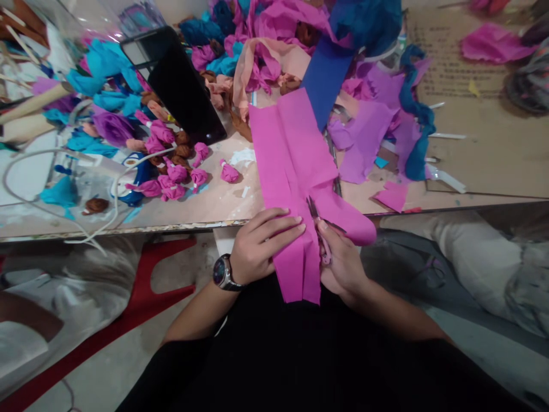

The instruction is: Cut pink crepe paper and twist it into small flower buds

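A long sheet of pink crepe paper [291, 154] hangs over the table's front edge toward my lap. My left hand [261, 246], with a watch on its wrist, grips the paper's left side, fingers laid across it. My right hand [341, 263] is closed on a pair of scissors [319, 226], whose blades sit in a cut running up the middle of the sheet. Part of the sheet curls away to the right of the blades.
The table [201, 206] holds a black phone [184, 91], small twisted pink and brown paper buds [174, 171], and heaps of blue, purple and pink paper scraps [369, 131]. A white cable [64, 171] loops at left. A red stool [154, 274] stands below.
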`<state>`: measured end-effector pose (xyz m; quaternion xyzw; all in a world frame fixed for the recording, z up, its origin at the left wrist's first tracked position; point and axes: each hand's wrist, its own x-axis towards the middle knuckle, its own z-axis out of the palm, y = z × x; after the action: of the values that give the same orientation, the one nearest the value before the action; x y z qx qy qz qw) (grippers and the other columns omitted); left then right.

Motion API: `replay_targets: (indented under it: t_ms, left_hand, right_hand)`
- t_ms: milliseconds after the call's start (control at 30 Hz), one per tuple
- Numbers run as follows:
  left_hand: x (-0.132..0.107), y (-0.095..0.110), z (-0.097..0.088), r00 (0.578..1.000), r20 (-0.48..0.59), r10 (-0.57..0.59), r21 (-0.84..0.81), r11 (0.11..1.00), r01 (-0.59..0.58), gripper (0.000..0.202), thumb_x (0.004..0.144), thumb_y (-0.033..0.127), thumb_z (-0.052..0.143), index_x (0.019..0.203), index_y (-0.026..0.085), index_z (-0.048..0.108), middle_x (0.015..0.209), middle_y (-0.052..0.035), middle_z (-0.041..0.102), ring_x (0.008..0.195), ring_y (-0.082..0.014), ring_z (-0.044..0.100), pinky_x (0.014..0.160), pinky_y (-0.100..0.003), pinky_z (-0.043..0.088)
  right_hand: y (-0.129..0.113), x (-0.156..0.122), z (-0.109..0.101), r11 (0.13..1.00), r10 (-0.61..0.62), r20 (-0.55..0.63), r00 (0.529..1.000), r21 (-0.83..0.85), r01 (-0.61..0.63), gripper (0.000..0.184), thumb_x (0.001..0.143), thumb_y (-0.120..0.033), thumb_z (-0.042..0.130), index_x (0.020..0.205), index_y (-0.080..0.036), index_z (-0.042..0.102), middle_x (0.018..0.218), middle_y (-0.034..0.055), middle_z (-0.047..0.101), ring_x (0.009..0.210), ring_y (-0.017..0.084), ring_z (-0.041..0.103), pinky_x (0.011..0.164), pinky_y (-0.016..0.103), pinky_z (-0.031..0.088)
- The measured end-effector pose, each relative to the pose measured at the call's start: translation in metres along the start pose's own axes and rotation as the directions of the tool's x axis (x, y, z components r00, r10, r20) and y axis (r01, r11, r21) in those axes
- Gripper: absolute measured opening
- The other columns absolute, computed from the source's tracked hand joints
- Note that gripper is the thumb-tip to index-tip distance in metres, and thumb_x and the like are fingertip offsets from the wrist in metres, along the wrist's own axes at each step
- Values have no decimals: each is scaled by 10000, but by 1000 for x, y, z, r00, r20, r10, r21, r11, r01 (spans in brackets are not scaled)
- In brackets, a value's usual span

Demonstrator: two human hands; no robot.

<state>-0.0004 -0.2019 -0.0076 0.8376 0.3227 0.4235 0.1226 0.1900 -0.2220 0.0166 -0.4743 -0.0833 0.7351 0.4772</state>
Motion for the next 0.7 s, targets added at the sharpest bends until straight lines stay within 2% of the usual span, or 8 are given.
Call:
replay_targets:
  t_ms: [67,233,367,500,567,633,700]
  left_hand:
    - [0,0,0,1000,-4,7,-4,1000,-7,431,1026,235,705,1456,218,696,1328,-106,799,1316,-284,715,1097,-489,646]
    - [1,-2,0,1000,-11,-9,14,1000,9,422,1039,251,688,1461,238,695,1327,-94,801,1313,-280,713,1100,-494,644]
    - [2,-2,0,1000,-28,-1,13,1000,1,419,1038,263,692,1456,238,701,1318,-92,805,1302,-282,724,1092,-487,651]
    - [1,1,0,999,-38,-9,-1,1000,9,447,1041,279,696,1487,274,679,1319,-79,808,1297,-274,738,1085,-481,659]
    - [0,3,-1,999,-41,0,-11,1000,0,449,1045,283,692,1494,267,671,1313,-84,809,1300,-273,738,1084,-481,661]
    - [-1,6,-1,999,-37,12,-23,1000,-13,441,1043,277,695,1483,243,677,1308,-97,810,1308,-276,735,1084,-483,662]
    - [-2,8,-1,999,-27,24,-31,999,-25,421,1034,255,703,1452,203,696,1302,-115,809,1320,-284,727,1087,-484,661]
  right_hand:
    - [0,0,-1,1000,11,9,1000,-5,-11,377,784,-502,951,839,-242,684,571,-81,512,483,100,388,459,268,337]
    - [0,-2,-6,999,39,-50,998,-21,-40,451,722,-506,992,762,-230,638,519,-96,450,436,64,292,392,230,175]
    - [1,-5,-9,996,86,-42,995,-33,-87,511,699,-550,996,724,-224,603,507,-96,447,415,47,298,381,201,184]
    - [2,-5,-9,994,101,-46,994,-38,-103,486,729,-541,979,729,-230,605,516,-96,452,416,51,295,375,205,179]
    - [2,-5,-6,995,94,-33,995,-22,-95,443,744,-516,973,747,-236,630,528,-93,472,428,63,312,388,218,224]
    - [1,-3,-2,998,70,3,998,-10,-70,386,776,-494,954,770,-242,662,553,-79,518,458,89,396,436,250,353]
    - [0,-1,2,1000,27,45,999,-6,-26,349,790,-488,943,791,-245,692,598,-54,581,550,141,544,548,304,503]
